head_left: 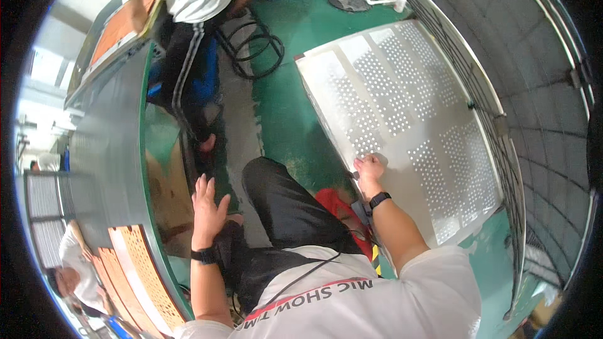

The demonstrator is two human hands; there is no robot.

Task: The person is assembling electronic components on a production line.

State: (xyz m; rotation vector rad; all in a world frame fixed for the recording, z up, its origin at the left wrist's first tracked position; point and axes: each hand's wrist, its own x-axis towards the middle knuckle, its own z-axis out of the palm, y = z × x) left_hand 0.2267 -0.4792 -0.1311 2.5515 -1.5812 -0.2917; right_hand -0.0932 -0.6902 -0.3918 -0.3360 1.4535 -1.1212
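Note:
My left hand (210,207) is raised beside the green-edged bench, its fingers stretched out and apart, holding nothing. Below it, a dark watch band circles the wrist. On the other side, my right hand (369,168) rests at the near left edge of a large pale panel (392,157) covered with groups of white dots or holes. Its fingers are curled in, and whatever they grip, if anything, is too small to make out. A small dark piece shows at the edge beside those fingers.
At left stands a long grey bench (103,163) with orange perforated strips (147,276); one person works behind it, another stands at its far end. A black hose (257,50) lies coiled on the green floor. Black mesh fencing (534,100) runs along the right. Red cloth (339,207) lies beside my leg.

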